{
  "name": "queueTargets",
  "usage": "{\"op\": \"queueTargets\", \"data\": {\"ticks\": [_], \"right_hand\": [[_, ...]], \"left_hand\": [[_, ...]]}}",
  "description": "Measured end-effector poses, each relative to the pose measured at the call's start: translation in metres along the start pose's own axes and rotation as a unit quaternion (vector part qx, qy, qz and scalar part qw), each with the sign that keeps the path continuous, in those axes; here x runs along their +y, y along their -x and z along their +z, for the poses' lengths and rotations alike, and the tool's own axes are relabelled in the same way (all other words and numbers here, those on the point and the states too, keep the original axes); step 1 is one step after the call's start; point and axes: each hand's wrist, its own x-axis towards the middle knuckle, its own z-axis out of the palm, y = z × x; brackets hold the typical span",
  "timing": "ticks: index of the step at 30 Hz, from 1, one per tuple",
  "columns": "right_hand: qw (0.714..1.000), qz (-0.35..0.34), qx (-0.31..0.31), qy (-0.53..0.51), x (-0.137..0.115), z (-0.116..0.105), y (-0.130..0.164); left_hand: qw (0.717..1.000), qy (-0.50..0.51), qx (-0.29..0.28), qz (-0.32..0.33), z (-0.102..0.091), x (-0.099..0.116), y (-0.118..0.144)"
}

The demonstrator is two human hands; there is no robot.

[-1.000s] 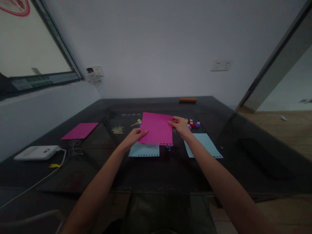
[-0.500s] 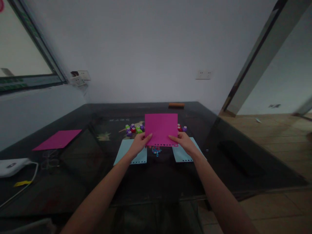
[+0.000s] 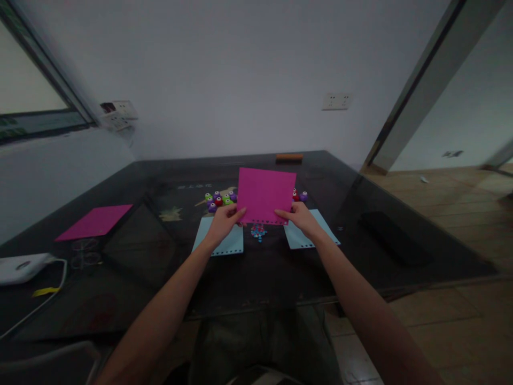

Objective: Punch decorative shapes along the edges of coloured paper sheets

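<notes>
A pink sheet with punched holes along its lower edge [image 3: 266, 193] is held up above the table between both hands. My left hand [image 3: 225, 220] pinches its lower left corner, thumb on the near face. At the lower right, my right hand [image 3: 300, 216] grips it the same way. Beneath the hands lie two pale blue punched sheets, a left one [image 3: 228, 244] and a right one [image 3: 298, 236]. Between them sits a small heap of blue and red bits [image 3: 258, 231]. Behind the pink sheet are colourful eyeball-like toys [image 3: 218, 201], partly hidden.
Another pink sheet [image 3: 96, 222] lies on the left of the dark table [image 3: 256, 283], near eyeglasses [image 3: 85, 253] and a white device [image 3: 23, 269] with a cable. A long black object [image 3: 395, 238] rests at the right. At the back is a brown cylinder [image 3: 289, 158].
The pink sheet has tilted slightly, its right side now lower, still held in both hands. My view has dipped a little, so the table appears higher.
</notes>
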Motion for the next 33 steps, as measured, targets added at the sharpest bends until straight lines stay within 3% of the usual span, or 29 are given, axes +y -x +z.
{"op": "queueTargets", "data": {"ticks": [25, 33], "right_hand": [[0.999, -0.006, -0.003, 0.052, 0.005, 0.0, 0.001], [0.998, -0.001, 0.028, 0.063, 0.003, -0.002, 0.001]], "left_hand": [[1.0, -0.021, -0.017, -0.013, 0.004, 0.006, 0.003], [0.997, -0.071, 0.043, 0.008, -0.013, -0.011, -0.007]]}}
